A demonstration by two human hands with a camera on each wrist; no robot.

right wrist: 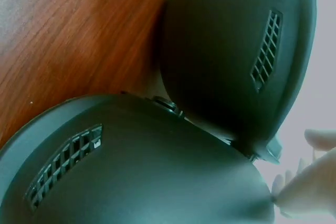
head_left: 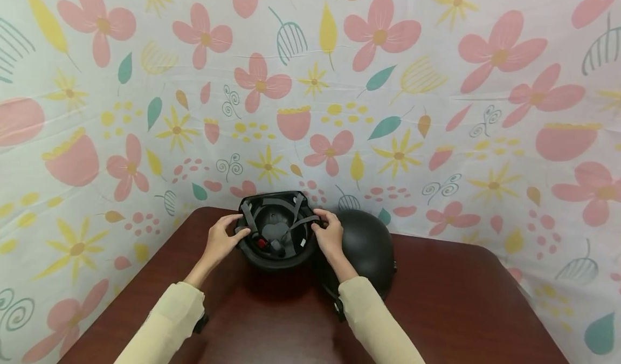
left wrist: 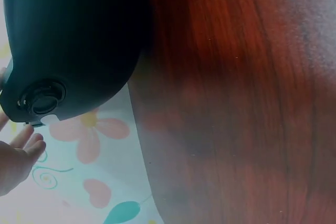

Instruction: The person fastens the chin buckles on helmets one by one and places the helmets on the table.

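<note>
A black helmet [head_left: 278,261] lies upside down on the table in the head view, its padded inside, grey straps and a red buckle piece facing up. My left hand [head_left: 224,238] holds its left rim, thumb toward the inside and fingers along the outer side. At the opposite rim, beside a strap, my right hand [head_left: 331,235] holds on with bent fingers. The left wrist view shows the helmet's smooth shell [left wrist: 79,40] with a round side fitting, near my left fingertips. In the right wrist view its vented side [right wrist: 226,40] appears above another shell.
A second black helmet [head_left: 368,251] stands dome up to the right, close against the first and partly behind my right forearm. Its vent and shell [right wrist: 157,166] fill the lower right wrist view. The dark red wooden table [head_left: 446,299] meets a flower-printed cloth [head_left: 310,94] behind.
</note>
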